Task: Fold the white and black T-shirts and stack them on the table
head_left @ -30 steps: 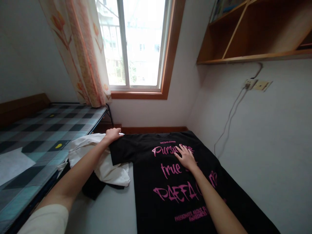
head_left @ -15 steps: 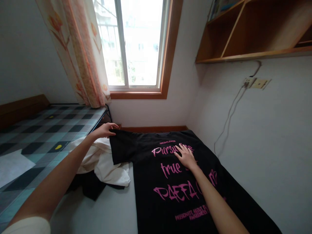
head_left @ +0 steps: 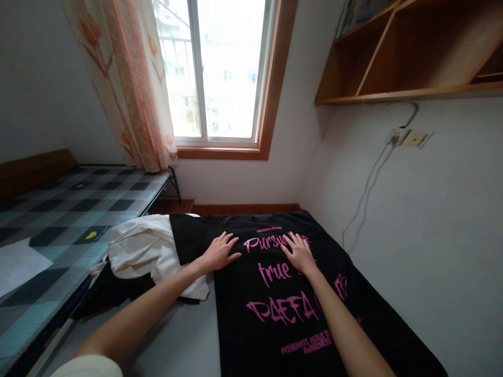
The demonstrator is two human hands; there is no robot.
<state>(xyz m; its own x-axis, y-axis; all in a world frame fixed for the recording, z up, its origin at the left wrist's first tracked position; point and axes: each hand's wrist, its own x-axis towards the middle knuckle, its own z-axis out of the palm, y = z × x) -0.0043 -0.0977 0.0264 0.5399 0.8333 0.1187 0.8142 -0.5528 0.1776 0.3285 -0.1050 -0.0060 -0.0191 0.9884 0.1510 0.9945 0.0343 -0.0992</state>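
Observation:
A black T-shirt [head_left: 243, 293] with pink lettering lies spread out, its collar toward the window and its left-hand sleeve stretched out to the side. My left hand [head_left: 220, 252] rests on the shirt near where that sleeve meets the body, fingers apart. On the pink print at the chest lies my right hand [head_left: 299, 254], flat with fingers spread, covering some letters. Crumpled white cloth [head_left: 141, 246] sits beside and partly under the sleeve. Dark cloth [head_left: 113, 288] shows below it.
A pale table surface [head_left: 168, 335] supports the clothes. To the left is a bed with a checked cover [head_left: 118, 188] and a white sheet of paper [head_left: 21, 264]. A wooden shelf [head_left: 393, 94] hangs on the right wall, above a socket [head_left: 400, 136] with a hanging cord.
My left hand has let go of the sleeve's end and moved right onto the shirt by the shoulder. The sleeve now lies down. My right hand stays on the chest print.

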